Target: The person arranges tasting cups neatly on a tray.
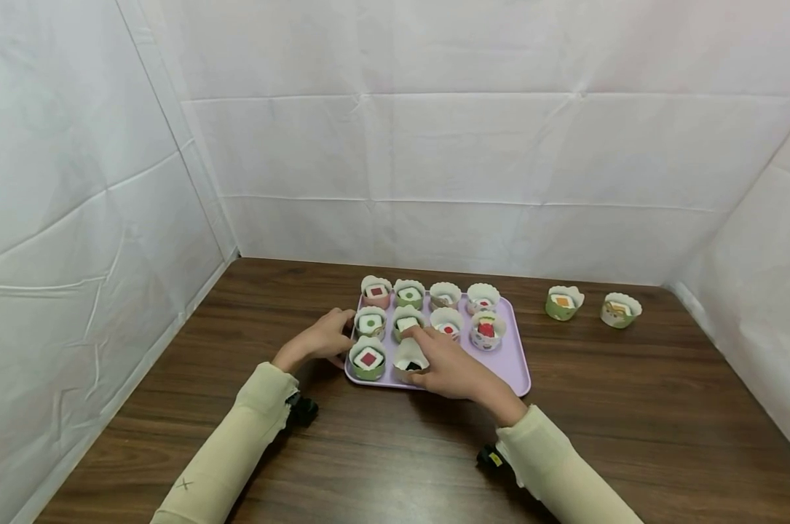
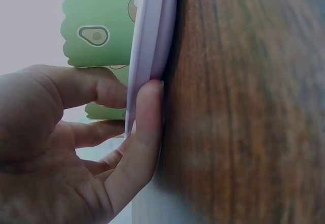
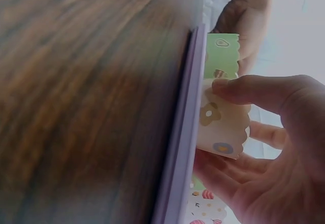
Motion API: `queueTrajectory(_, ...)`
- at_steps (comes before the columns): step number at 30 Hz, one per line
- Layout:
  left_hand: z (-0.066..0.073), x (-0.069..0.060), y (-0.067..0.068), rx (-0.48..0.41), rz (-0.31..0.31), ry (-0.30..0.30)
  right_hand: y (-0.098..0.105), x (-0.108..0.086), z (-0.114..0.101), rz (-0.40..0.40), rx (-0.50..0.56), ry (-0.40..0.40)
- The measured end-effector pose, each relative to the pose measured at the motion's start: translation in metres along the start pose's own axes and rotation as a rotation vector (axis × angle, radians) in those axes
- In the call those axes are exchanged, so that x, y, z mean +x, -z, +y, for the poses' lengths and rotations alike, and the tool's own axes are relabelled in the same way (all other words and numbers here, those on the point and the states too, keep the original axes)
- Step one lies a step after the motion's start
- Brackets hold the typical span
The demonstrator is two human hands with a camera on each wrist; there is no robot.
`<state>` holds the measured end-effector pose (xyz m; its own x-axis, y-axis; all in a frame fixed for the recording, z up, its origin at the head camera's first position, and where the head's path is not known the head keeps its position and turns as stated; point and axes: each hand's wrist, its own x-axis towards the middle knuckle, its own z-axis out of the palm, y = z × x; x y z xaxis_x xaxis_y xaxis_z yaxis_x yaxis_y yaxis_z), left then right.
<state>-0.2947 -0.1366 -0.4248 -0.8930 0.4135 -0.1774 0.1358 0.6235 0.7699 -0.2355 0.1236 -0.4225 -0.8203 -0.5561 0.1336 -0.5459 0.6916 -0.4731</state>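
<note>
A lilac tray (image 1: 514, 360) holds several paper baking cups with white pieces in them, some with red or green centres. My left hand (image 1: 324, 338) pinches the tray's left rim between thumb and fingers, beside a green avocado-print cup (image 2: 101, 23). At the front row, my right hand (image 1: 452, 366) grips a white paper cup (image 1: 403, 354) with something dark inside. The right wrist view shows my thumb on one side of that cup (image 3: 226, 122) and fingers on the other. The cup stands on or just over the tray; I cannot tell which.
Two more filled cups stand off the tray at the back right: a green one (image 1: 561, 308) and a patterned one (image 1: 619, 314). The brown wooden table (image 1: 368, 451) is bounded by white cloth walls (image 1: 460, 145) at the back and sides.
</note>
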Motion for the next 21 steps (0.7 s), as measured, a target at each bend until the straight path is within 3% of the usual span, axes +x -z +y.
queueTrajectory(21, 0.0015, -0.0001, -0.0002, 0.002, 0.001, 0.003, -0.0026, -0.0002, 0.0028, 0.034, -0.015, -0.022)
